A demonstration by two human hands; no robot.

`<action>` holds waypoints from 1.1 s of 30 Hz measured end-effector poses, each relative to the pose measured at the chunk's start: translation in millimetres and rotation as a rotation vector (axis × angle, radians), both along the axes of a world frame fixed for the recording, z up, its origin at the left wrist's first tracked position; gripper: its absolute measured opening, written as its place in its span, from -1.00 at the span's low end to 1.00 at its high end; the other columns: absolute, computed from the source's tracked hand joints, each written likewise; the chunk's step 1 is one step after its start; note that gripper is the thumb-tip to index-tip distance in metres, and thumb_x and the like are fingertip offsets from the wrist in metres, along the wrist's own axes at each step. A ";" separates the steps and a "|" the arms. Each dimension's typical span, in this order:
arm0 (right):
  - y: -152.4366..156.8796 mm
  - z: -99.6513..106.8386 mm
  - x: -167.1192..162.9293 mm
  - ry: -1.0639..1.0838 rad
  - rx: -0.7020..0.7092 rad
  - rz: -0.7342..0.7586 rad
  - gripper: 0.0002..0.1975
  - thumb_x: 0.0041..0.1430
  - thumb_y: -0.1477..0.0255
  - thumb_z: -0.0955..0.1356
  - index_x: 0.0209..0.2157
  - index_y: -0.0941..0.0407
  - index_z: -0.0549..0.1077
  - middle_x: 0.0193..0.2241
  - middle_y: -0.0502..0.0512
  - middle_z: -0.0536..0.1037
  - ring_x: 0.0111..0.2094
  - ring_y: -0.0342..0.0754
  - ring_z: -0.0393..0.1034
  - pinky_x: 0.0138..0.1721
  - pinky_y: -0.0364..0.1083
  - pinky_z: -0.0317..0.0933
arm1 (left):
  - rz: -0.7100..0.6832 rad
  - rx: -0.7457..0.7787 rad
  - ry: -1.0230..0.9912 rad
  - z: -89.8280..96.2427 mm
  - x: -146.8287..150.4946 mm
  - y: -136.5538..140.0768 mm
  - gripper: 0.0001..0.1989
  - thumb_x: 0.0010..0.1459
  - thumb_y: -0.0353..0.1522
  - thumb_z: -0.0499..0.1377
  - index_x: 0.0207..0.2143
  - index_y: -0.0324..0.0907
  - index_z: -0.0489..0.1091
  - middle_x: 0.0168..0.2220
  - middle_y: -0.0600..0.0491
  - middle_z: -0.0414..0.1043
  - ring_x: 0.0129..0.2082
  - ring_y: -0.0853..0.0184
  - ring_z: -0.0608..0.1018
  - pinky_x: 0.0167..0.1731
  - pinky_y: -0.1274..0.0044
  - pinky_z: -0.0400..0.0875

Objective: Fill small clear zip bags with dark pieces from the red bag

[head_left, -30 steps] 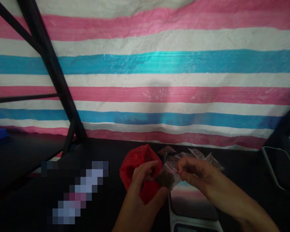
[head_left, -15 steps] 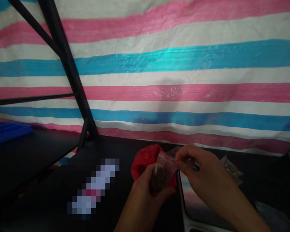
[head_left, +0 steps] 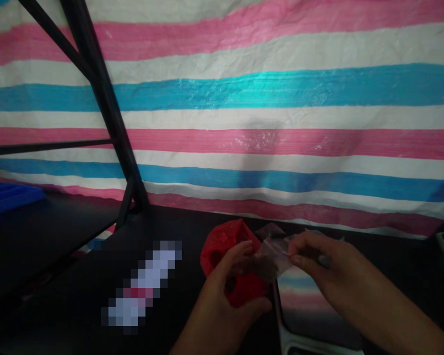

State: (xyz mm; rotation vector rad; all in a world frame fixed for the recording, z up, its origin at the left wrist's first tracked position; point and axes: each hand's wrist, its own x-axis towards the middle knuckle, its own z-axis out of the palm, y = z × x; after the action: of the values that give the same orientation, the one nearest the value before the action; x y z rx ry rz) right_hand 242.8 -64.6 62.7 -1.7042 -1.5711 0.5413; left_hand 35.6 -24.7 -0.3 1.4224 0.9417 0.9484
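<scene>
A crumpled tarp [head_left: 222,118] with pink, blue and white stripes fills the background, shining brightest on one blue band near the middle. At left, a black metal frame [head_left: 105,106] slants down in front of it, with a thin bar [head_left: 48,147] running off to the left edge. A blue tray [head_left: 13,199] sits on the left black tabletop [head_left: 66,222], while a pixelated pale strip [head_left: 144,281] lies diagonally on the nearer black table [head_left: 181,222]
</scene>
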 end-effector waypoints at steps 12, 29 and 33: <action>-22.9 -47.8 80.3 -0.114 -0.287 -0.112 -0.80 0.15 0.27 0.30 -0.45 0.04 0.48 -0.41 0.14 0.64 -0.35 0.10 0.52 -0.28 0.01 0.36 | 0.089 0.185 0.108 -8.4 -15.7 13.6 -0.61 0.26 -0.18 0.27 0.12 0.01 0.44 -0.08 0.04 0.58 -0.04 0.21 0.62 0.09 0.33 0.45; -21.4 -30.4 86.1 -0.128 -0.088 -0.255 -0.77 0.23 0.24 0.31 -0.27 0.03 0.56 -0.35 0.11 0.69 -0.33 0.07 0.57 -0.25 -0.01 0.39 | 0.658 0.572 -0.066 -12.6 -30.1 23.5 -0.85 0.10 -0.29 0.38 -0.24 -0.07 0.56 -0.27 0.12 0.58 -0.30 0.29 0.63 -0.23 0.49 0.57; -21.7 -36.7 83.2 -0.075 -0.165 -0.202 -0.78 0.20 0.27 0.33 -0.36 0.04 0.59 -0.32 0.12 0.71 -0.25 0.11 0.59 -0.17 0.01 0.41 | 0.694 0.610 -0.081 -14.7 -33.4 25.3 -0.85 0.10 -0.31 0.36 -0.24 -0.08 0.56 -0.27 0.11 0.57 -0.31 0.31 0.62 -0.25 0.51 0.55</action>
State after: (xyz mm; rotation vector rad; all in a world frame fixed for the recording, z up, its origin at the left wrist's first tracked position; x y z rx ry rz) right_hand 326.0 -86.3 26.0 -2.0025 -1.4162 0.5202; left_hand 2.3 0.6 -15.0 1.5480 1.1687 1.9200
